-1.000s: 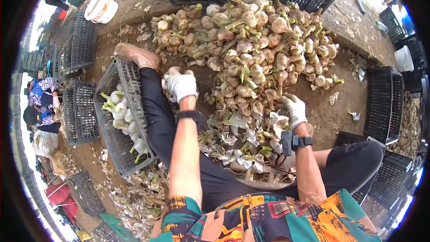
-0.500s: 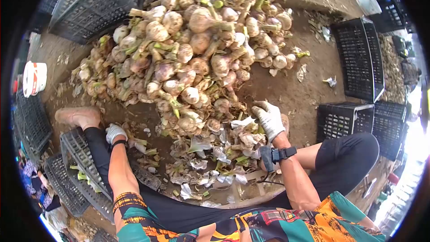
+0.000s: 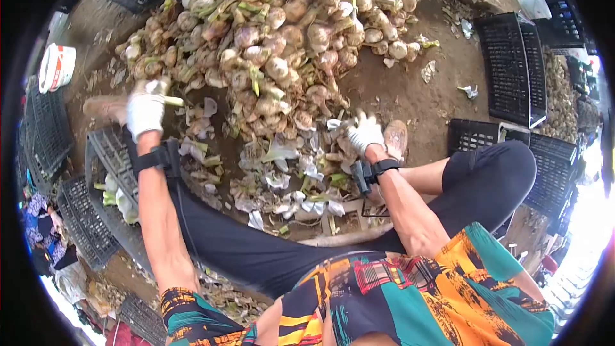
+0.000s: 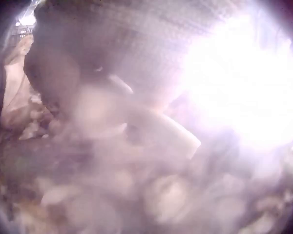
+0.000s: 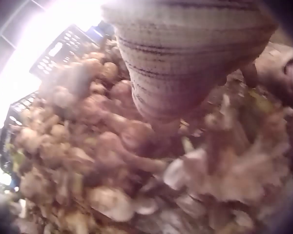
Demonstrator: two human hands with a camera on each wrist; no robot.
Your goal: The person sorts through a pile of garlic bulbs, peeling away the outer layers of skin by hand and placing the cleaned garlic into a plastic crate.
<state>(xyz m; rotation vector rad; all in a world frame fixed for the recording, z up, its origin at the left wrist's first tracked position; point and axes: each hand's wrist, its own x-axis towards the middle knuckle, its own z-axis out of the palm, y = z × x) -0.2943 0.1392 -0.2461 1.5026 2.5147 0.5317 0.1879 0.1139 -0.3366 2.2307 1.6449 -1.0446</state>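
In the head view my gloved left hand [image 3: 146,114] is at the near left edge of a heap of unpeeled garlic bulbs [image 3: 275,41]. It grips a garlic bulb, mostly hidden by the glove, whose cut stem [image 3: 173,100] sticks out to the right. The left wrist view is hazy, with that pale stem [image 4: 176,134] crossing its middle. My gloved right hand [image 3: 366,133] hovers with spread fingers over loose garlic skins [image 3: 282,154], holding nothing. In the right wrist view the striped glove [image 5: 185,58] reaches down over bulbs and papery skins.
A black crate [image 3: 112,163] with white peeled garlic [image 3: 118,198] leans beside my left leg. More black crates [image 3: 512,67] stand on the right and at the back left. A white bucket [image 3: 57,68] is at far left; my shoe [image 3: 396,139] is beside the right hand.
My left hand has gone from beside the crate forward to the heap's edge, a garlic stem now showing in it. The right hand has shifted slightly left, its fingers spreading. The head view has turned.
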